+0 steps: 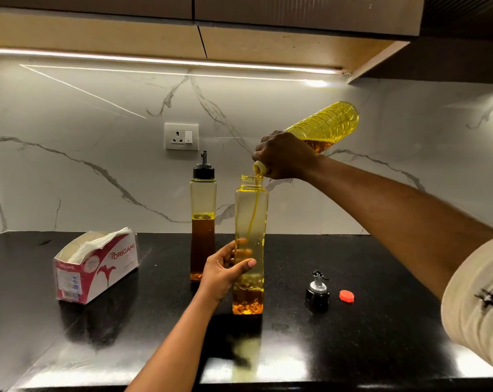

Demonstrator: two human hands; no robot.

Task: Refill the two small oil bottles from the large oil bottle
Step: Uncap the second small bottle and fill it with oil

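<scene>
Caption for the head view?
Right hand tips the large oil bottle, pouring into an open small bottle the left hand steadies.

tissue box point(96, 267) left, capped bottle point(203, 222) mid-counter, pourer point(317, 291) right

Yellow oil bottle point(324, 125), red cap point(346, 295), black countertop point(381, 321), grey-veined white marble wall point(98, 165)

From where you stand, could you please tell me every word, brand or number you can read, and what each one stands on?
"ORIGAMI": large, on the long side of the tissue box.
"ORIGAMI": smaller, on that box's end panel.
Fine print and round seal on the box: too small to read.
No text shows on the large oil bottle, the open small bottle or the capped small bottle.
</scene>
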